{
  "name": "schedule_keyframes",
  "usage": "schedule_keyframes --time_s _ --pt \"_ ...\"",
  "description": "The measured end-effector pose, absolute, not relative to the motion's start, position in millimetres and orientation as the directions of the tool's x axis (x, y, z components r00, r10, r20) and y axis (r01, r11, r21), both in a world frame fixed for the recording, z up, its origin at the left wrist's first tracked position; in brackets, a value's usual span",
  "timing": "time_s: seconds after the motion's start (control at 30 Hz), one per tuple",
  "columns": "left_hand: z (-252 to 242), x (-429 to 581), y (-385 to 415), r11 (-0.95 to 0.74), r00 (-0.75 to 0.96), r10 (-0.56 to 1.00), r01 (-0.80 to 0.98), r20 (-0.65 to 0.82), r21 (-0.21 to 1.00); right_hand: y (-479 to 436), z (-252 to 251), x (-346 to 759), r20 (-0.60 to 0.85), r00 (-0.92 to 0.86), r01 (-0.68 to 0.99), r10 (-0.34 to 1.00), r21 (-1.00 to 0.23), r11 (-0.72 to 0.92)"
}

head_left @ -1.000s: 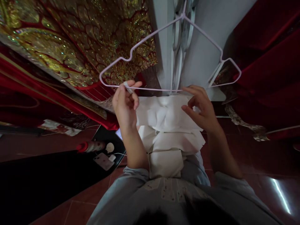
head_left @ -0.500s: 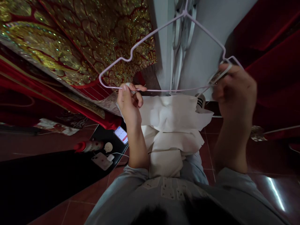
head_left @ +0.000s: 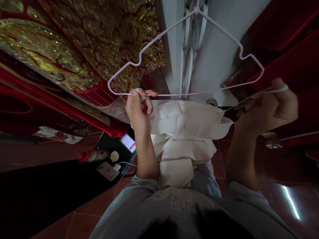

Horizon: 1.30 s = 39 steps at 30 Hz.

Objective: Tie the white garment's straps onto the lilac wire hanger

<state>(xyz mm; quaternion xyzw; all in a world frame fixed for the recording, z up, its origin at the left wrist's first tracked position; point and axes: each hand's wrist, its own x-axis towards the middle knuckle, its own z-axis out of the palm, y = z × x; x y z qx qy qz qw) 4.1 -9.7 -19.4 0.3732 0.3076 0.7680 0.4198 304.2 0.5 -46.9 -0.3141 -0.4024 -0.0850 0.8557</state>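
Note:
A pale pink clothes hanger (head_left: pixel 174 95) hangs in front of me, hook end at the top of the view. My left hand (head_left: pixel 139 113) is closed on the left part of its lower bar, thumb against fingers, with a white band round a finger. From just below that bar, a cream-white garment (head_left: pixel 184 119) drapes down in folds over my front. Off to the right, beyond the hanger's right end, my right hand (head_left: pixel 271 108) is closed on a thin white strap (head_left: pixel 280 89), blurred a little by motion. The strap stretches from the garment's right upper corner, apart from the hanger.
Gold-sequinned red garments (head_left: pixel 99 43) hang at the left, dark red cloth (head_left: pixel 286 59) at the right. A grey-white panel (head_left: pixel 219 59) with metal bars stands behind the hanger. On a black surface (head_left: pixel 62 192) lie two phones (head_left: pixel 129 142), a red-capped bottle (head_left: pixel 93 155) and a cable.
My right hand has moved right and outward from the hanger's right end, pulling the strap taut away from it. The hanger's right corner now shows. My left hand has barely moved.

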Motion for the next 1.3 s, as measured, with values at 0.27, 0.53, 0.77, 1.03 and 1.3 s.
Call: schedule_keyframes --time_s 0.27,0.53,0.77,1.03,1.3 --pt "-25.3 -3.9 -9.6 -0.403 -0.386 0.884 -0.342 0.264 0.849 -9.2 -39.4 282.8 0.840 0.508 0.516 0.189 -0.473 0.714" --pt "-23.4 -2.5 -9.3 -0.372 -0.329 0.913 -0.421 0.244 0.827 -5.0 -33.8 303.8 0.763 0.636 0.465 0.118 -0.500 0.730" --pt "-21.4 6.9 -15.3 -0.416 -0.353 0.895 -0.450 0.271 0.790 -12.0 -29.9 289.1 0.710 0.397 0.373 0.581 -0.704 0.604" --pt "-37.9 -13.4 -9.4 -0.601 -0.515 0.769 -0.381 0.378 0.703 -2.8 -54.5 300.4 0.695 0.261 0.297 0.670 -0.718 0.629" --pt "-35.1 -76.8 12.5 -0.654 -0.532 0.693 -0.180 0.487 0.734 3.1 -49.1 308.8 0.685 0.241 0.283 0.688 -0.727 0.626"
